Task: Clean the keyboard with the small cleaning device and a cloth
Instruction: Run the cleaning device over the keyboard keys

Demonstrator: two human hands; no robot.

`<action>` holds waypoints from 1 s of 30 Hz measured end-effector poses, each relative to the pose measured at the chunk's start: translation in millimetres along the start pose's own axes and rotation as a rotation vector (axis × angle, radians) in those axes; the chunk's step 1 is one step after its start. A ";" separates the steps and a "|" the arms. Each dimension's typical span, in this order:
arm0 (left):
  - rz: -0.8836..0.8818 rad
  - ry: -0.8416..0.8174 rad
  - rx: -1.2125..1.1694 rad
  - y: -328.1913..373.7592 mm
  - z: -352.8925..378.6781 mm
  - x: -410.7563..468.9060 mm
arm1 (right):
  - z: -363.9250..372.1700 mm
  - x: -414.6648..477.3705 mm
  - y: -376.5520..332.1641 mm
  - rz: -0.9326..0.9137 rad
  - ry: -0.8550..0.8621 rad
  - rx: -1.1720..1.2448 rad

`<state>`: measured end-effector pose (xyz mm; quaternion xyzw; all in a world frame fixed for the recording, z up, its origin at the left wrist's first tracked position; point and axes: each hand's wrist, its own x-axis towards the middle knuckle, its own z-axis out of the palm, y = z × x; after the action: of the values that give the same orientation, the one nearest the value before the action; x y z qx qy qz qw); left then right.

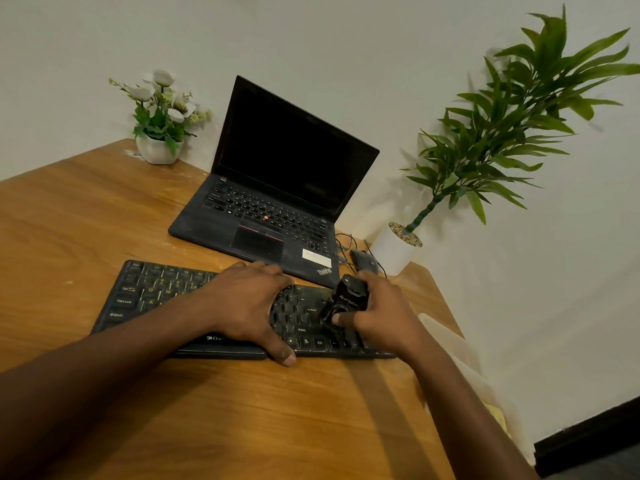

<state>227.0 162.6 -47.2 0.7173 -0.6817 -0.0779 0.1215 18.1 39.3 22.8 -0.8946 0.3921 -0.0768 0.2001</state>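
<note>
The keyboard is black, flat and full-width, with pale key legends; it lies on the wooden worktop under both hands. The left hand is released, its fingers spread and resting on the middle keys, the thumb at the near edge. The right hand grasps the device, a small black unit set on the keys at the keyboard's right end. Beyond the hands stands an open laptop; a mouse lies just beyond the right hand.
</note>
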 end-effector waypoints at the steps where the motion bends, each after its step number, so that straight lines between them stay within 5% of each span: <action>1: -0.002 -0.001 0.001 -0.1 0.0 0.2 | -4.2 0.1 3.1 0.005 0.009 -0.035; 7: -0.003 0.002 0.005 -1.6 1.1 0.8 | -13.2 -5.3 16.2 0.076 0.078 -0.176; 13: -0.007 -0.003 0.014 -0.1 -0.5 0.5 | -14.4 -21.1 9.2 0.039 -0.110 0.104; 17: -0.011 -0.005 0.017 0.5 -0.6 -0.1 | -18.6 -26.4 17.0 0.030 -0.178 0.018; 30: -0.007 -0.005 0.026 2.2 -1.0 -0.6 | -30.1 -15.2 80.5 0.265 0.157 -0.086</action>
<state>225.2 163.2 -45.6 0.7211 -0.6803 -0.0714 0.1102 -55.1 -7.8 16.8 -0.8341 0.5240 -0.1025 0.1386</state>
